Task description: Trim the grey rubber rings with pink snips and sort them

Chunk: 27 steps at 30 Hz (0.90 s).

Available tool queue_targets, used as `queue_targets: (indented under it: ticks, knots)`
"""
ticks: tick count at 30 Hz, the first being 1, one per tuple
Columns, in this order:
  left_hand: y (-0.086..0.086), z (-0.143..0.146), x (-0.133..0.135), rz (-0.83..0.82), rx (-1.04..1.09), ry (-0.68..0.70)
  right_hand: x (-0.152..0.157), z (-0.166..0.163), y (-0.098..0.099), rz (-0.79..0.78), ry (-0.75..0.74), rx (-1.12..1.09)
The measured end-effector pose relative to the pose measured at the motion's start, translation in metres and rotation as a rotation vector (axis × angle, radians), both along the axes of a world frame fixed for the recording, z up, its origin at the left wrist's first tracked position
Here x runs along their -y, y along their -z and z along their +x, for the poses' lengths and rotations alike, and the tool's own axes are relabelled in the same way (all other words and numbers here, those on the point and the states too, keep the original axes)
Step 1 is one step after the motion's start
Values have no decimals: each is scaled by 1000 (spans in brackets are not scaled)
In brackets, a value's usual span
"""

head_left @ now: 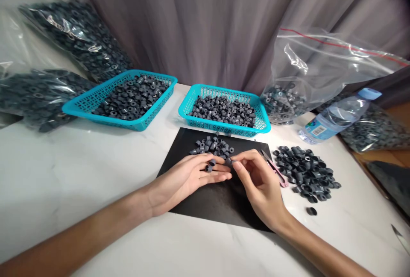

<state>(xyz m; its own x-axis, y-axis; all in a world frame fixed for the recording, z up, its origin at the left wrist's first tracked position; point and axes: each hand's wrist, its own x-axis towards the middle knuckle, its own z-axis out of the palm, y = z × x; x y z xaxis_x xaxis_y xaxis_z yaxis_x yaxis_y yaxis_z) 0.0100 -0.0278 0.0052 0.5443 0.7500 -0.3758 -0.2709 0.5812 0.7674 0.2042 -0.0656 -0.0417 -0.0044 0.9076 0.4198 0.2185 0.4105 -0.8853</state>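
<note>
My left hand (188,172) is turned palm up with its fingers stretched out. Two small dark grey plastic caps (210,166) rest on those fingers. Between thumb and forefinger, my right hand (258,181) pinches another grey cap (228,162), close to the left fingertips. Both hands are over a black mat (205,202). Just beyond the left fingers, a small pile of grey ring-like pieces (211,144) lies on the mat. Pink-handled thread snips (275,169) lie beside my right hand, partly hidden by it.
Two turquoise baskets (141,123) (224,128) of grey pieces stand behind the mat. Hollow black caps (307,172) are heaped at right, near a water bottle (336,119). Filled clear bags (80,33) (285,101) stand left and right. A curtain (192,25) hangs behind.
</note>
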Motion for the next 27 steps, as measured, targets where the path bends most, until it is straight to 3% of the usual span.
queue_targets:
  ticks: [7, 18, 27]
  knots:
    - [-2, -2, 2, -50, 13, 46, 1, 1, -2, 30, 1, 58]
    - [-1, -3, 3, -67, -13, 23, 1, 5, -3, -55, -206, 125]
    - [-1, -2, 2, -79, -47, 4, 1, 5, -3, -63, -146, 101]
